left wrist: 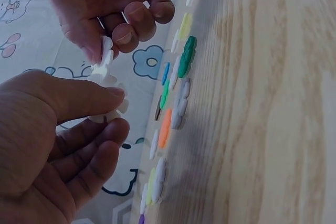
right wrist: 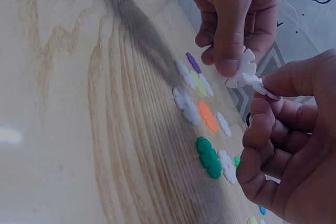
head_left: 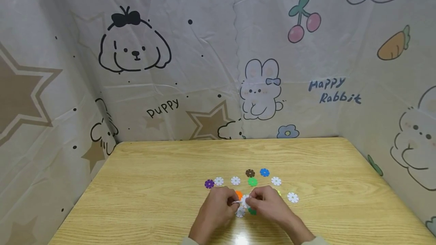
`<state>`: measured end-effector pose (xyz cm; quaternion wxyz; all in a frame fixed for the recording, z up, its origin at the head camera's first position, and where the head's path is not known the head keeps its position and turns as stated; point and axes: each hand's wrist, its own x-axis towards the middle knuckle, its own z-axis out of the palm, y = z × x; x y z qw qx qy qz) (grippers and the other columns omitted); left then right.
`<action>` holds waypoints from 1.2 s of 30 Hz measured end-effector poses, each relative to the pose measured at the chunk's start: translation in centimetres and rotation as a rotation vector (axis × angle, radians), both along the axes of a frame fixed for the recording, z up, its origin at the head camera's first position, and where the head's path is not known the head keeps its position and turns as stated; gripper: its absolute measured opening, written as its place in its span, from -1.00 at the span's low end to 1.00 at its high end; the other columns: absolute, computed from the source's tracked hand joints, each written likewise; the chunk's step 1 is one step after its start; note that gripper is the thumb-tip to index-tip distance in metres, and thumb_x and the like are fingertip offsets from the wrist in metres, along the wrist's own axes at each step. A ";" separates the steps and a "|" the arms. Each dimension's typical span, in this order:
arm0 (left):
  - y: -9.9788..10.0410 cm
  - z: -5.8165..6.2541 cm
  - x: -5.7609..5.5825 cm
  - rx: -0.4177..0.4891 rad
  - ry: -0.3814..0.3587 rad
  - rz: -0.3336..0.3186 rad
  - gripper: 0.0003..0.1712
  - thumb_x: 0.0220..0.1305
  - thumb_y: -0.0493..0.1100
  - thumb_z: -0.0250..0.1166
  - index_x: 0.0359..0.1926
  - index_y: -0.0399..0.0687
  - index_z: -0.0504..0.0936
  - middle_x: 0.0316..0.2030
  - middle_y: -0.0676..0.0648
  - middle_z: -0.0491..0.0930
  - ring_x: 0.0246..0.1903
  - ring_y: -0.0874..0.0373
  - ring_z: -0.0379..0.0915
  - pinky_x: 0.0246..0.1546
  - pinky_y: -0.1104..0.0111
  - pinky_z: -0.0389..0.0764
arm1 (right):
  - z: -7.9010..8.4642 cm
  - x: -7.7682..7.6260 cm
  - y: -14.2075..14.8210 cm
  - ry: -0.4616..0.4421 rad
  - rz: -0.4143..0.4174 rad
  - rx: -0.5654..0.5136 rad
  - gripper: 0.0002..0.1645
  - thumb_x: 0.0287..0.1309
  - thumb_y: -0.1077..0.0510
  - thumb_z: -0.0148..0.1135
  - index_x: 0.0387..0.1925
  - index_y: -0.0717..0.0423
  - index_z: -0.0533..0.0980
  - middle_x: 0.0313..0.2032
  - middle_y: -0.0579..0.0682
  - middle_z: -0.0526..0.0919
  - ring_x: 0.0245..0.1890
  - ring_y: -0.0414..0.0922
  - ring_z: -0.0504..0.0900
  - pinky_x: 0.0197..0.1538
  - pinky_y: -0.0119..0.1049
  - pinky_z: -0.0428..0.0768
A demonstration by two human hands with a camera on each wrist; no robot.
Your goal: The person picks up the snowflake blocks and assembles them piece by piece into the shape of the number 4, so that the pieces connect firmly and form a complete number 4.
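Note:
My left hand (head_left: 216, 206) pinches a white notched snowflake disc (right wrist: 243, 71) between thumb and fingers. Facing it, my right hand (head_left: 272, 206) pinches a second white snowflake disc (left wrist: 104, 62). The two discs meet edge to edge, set at an angle to each other, as the right wrist view shows. Both hands are held over the near middle of the table, above other loose discs. Under and between them lie an orange disc (head_left: 239, 194), a green disc (right wrist: 208, 157) and a greyish disc (head_left: 240, 212), partly covered in the head view.
More discs lie flat on the wooden table (head_left: 153, 184): purple (head_left: 209, 183), brown (head_left: 250, 173), blue (head_left: 264, 172), light green (head_left: 252, 182) and several white ones, one at the right (head_left: 293, 197). A printed cloth (head_left: 204, 48) hangs behind the table and along both sides.

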<state>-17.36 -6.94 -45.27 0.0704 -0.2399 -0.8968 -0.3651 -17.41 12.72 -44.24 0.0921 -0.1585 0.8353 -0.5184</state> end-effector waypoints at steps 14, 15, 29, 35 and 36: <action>0.4 -0.2 0.2 0.046 0.097 -0.002 -0.87 0.02 -0.43 0.46 -0.49 -0.13 0.78 -0.53 0.11 0.63 -0.51 0.44 0.42 -0.51 0.60 0.48 | -0.3 0.2 0.1 0.034 -0.010 -0.055 -0.74 0.25 0.25 0.26 -0.54 0.29 0.56 -0.65 -0.05 0.52 -0.66 -0.32 0.31 -0.59 -0.47 0.27; 0.4 -0.2 0.2 0.048 0.108 -0.005 -0.86 0.01 -0.44 0.45 -0.49 -0.13 0.79 -0.53 0.10 0.63 -0.52 0.44 0.42 -0.51 0.61 0.48 | -0.3 0.2 0.1 0.036 -0.010 -0.052 -0.74 0.25 0.25 0.26 -0.54 0.29 0.56 -0.65 -0.04 0.52 -0.66 -0.32 0.31 -0.59 -0.47 0.27; 0.4 -0.8 0.0 0.114 0.187 -0.049 -0.86 -0.04 -0.49 0.42 -0.51 -0.20 0.77 -0.51 0.00 0.68 -0.50 0.42 0.48 -0.46 0.66 0.50 | -0.4 0.2 -0.2 0.029 -0.021 -0.078 -0.67 0.25 0.27 0.27 -0.63 0.26 0.48 -0.69 -0.14 0.40 -0.66 -0.30 0.27 -0.58 -0.47 0.24; 0.5 -0.2 0.1 0.074 0.139 -0.019 -0.86 0.01 -0.44 0.45 -0.51 -0.14 0.77 -0.51 0.09 0.65 -0.50 0.43 0.46 -0.47 0.62 0.50 | -0.3 0.1 -0.2 0.030 -0.017 -0.042 -0.69 0.26 0.23 0.26 -0.58 0.32 0.53 -0.66 -0.09 0.48 -0.63 -0.29 0.32 -0.56 -0.46 0.28; 0.5 -0.1 0.1 0.060 0.124 -0.015 -0.87 0.02 -0.43 0.46 -0.50 -0.13 0.77 -0.51 0.10 0.64 -0.50 0.43 0.45 -0.47 0.62 0.50 | -0.3 0.1 -0.2 0.029 -0.012 -0.037 -0.69 0.27 0.23 0.26 -0.58 0.30 0.53 -0.66 -0.10 0.47 -0.64 -0.29 0.31 -0.56 -0.46 0.27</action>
